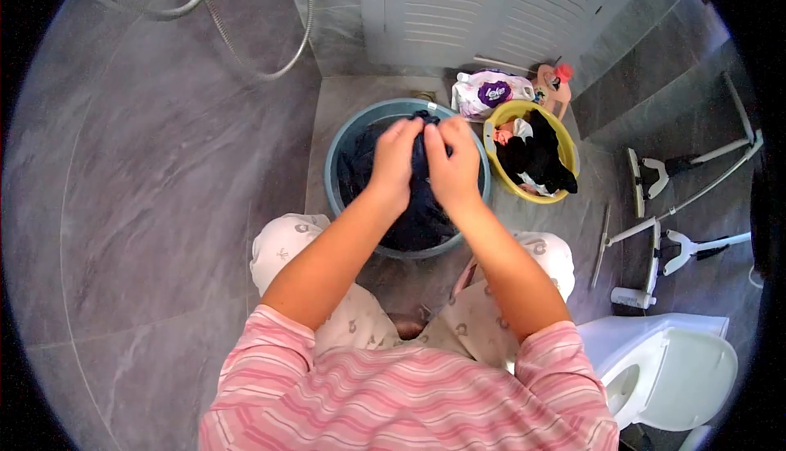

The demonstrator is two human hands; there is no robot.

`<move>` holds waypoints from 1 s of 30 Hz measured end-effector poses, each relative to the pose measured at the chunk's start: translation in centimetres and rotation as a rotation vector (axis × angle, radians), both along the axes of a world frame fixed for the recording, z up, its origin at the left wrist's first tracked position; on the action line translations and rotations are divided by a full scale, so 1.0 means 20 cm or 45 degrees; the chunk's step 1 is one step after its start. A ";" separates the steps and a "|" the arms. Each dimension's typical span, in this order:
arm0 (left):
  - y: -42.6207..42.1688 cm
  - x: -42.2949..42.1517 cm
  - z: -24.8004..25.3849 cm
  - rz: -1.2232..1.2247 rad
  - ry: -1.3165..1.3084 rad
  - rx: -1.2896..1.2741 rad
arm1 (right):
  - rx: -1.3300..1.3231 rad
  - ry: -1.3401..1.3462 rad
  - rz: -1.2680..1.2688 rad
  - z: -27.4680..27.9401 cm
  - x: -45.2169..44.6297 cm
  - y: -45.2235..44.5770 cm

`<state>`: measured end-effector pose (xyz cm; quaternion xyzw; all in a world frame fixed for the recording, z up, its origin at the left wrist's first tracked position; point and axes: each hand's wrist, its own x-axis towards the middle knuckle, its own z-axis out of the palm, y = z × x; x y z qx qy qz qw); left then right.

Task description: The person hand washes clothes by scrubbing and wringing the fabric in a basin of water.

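Dark, wet-looking cloth point(420, 164) hangs between my two hands over a round blue-grey basin point(333, 174). My left hand point(395, 160) grips it from the left, fingers curled at the top. On the other side my right hand point(453, 160) is closed on the same cloth, the two hands nearly touching at the fingertips. More dark fabric point(413, 230) lies in the basin below. Right of the basin, a yellow basin point(547, 197) holds black, white and reddish clothes point(536, 149).
Behind the basins are a white and purple bag point(491, 93) and a pinkish container with a red cap point(553, 86). A metal shower hose point(307, 17) hangs upper left. Mops point(688, 248) lean at the right, above a white toilet point(686, 377). A grey louvred door point(491, 9) stands ahead.
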<state>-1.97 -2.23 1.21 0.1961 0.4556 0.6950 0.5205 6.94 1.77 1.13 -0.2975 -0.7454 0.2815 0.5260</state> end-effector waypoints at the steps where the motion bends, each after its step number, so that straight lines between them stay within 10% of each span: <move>1: 0.00 0.05 -0.03 0.008 0.096 -0.060 | 0.064 -0.008 -0.113 -0.02 0.00 0.07; 5: -0.01 0.11 0.03 -0.108 -0.015 -0.162 | -1.019 0.391 -0.024 -0.04 0.03 0.16; 9: 0.05 -0.08 0.01 0.128 -0.283 -0.017 | -0.018 -0.117 0.036 0.06 -0.01 -0.19; 12: 0.14 -0.20 -0.22 -0.029 0.364 -0.137 | 0.249 -0.172 0.340 0.13 -0.01 -0.33; 15: 0.05 0.02 -0.22 -0.174 -0.159 0.117 | 0.209 -0.171 0.114 0.09 0.03 -0.16; 22: -0.02 0.10 0.03 -0.172 -0.065 -0.225 | -0.401 0.141 -0.093 0.02 0.04 0.08; 30: 0.08 -0.13 -0.14 -0.100 -0.245 -0.170 | 0.055 -0.274 0.147 0.06 -0.01 -0.19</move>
